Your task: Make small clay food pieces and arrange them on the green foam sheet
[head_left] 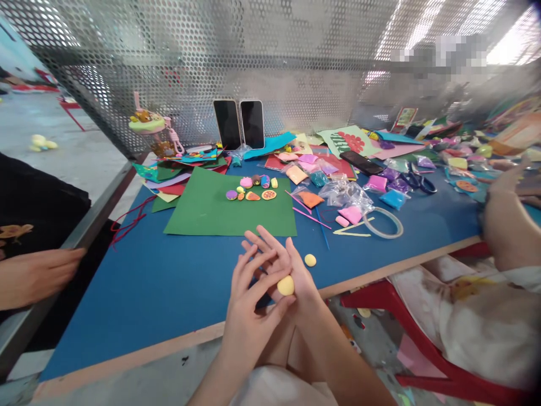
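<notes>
A small yellow clay ball [285,285] rests against the palm of my right hand [302,279], whose fingers are stretched out. My left hand [251,282] reaches across from the left, with its thumb and index finger on either side of the ball. On the blue table just right of my hands lies a second yellow clay ball [310,260]. Beyond my fingertips is a green sheet of paper [198,208]. Several miniature clay foods sit on it, among them a round pizza [269,194], a slice [252,196] and a purple-topped piece [231,195].
Two phones [252,124] lean against the perforated metal screen. Bagged coloured clay [310,198], thin sticks [311,217] and a clear ring [383,223] lie to the right. Another person's hand [40,276] is at the left; a co-worker's arm [507,220] is at the right.
</notes>
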### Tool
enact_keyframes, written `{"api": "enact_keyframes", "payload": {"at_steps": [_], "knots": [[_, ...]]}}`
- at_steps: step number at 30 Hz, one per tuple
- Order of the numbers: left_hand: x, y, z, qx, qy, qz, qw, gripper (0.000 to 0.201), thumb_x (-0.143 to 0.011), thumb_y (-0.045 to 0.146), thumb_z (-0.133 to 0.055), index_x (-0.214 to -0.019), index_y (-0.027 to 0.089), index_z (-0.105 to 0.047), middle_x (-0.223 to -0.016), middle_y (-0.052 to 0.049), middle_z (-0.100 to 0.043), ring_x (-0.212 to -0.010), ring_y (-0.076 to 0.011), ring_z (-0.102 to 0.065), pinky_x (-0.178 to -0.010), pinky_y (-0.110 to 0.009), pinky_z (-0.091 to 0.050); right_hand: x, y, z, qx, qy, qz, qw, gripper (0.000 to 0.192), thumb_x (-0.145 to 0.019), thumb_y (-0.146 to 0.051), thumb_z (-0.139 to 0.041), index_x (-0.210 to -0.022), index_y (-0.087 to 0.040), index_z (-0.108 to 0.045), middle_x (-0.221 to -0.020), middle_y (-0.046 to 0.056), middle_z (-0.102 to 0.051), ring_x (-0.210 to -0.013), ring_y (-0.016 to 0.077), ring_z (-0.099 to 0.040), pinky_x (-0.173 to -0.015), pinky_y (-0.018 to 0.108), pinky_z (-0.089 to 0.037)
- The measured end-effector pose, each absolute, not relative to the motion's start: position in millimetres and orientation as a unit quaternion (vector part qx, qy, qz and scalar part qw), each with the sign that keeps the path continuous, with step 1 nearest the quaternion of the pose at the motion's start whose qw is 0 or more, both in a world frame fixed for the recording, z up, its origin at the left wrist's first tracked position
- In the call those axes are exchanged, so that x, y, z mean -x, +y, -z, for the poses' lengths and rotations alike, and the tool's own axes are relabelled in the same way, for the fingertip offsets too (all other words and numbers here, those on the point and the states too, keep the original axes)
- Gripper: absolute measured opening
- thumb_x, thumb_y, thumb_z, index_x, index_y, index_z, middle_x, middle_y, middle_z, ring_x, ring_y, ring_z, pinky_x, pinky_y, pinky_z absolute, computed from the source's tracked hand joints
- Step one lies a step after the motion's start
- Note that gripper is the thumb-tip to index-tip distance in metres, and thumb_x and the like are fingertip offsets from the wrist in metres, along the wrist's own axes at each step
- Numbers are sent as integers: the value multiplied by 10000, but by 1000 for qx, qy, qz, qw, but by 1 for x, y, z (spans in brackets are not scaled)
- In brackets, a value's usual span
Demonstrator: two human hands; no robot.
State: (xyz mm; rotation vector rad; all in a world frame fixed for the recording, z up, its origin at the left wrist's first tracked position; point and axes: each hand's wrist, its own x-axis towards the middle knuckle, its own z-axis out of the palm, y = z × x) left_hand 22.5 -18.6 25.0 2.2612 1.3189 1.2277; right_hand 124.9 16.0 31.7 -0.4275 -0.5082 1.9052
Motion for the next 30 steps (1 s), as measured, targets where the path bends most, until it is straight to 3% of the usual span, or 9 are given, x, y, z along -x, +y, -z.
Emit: {"api": "enact_keyframes", "payload": {"at_steps": [6, 13, 17, 25, 30], "knots": [[-14, -20, -30, -750, 460, -461, 117, 256, -793, 267, -658, -1045, 278, -618, -1234, -46, -532, -1243, -265, -410, -1041, -548, -339, -137, 14, -29, 246, -270, -774, 518, 524, -804, -633, -486, -1078, -219, -653, -1168, 87, -638, -1051, 221, -595, -952, 392, -422], [-6, -16, -34, -737, 471, -477, 88, 271, -789, 250, -667, -1054, 281, -618, -1217, -41, -526, -1213, -254, -431, -1044, -529, -332, -156, 2, -39, 344, -448, -714, 414, 365, -740, -504, -664, -829, -155, -719, -793, 61, -701, -750, 160, -639, -716, 270, -490], [-2, -12, -39, -783, 443, -429, 78, 312, -803, 281, -651, -1111, 288, -605, -1267, -46, -507, -1223, -254, -428, -1064, -538, -301, -161, 1, -46, 389, -485, -694, 365, 353, -724, -476, -683, -795, -132, -711, -739, 50, -689, -670, 137, -617, -615, 231, -476], [1, -7, -43, -802, 417, -411, 114, 88, -819, 272, -604, -898, 265, -643, -1192, -41, -577, -1220, -245, -438, -1071, -537, -301, -165, -2, -49, 389, -510, -702, 308, 385, -702, -457, -707, -880, -116, -705, -828, 62, -687, -734, 162, -634, -644, 245, -489], [3, -6, -45, -818, 404, -395, 103, 185, -815, 255, -608, -994, 287, -646, -1231, -42, -562, -1224, -241, -441, -1075, -532, -303, -166, 0, -49, 391, -524, -695, 300, 406, -710, -486, -688, -888, -122, -719, -779, 52, -689, -695, 154, -627, -599, 231, -489]]}}
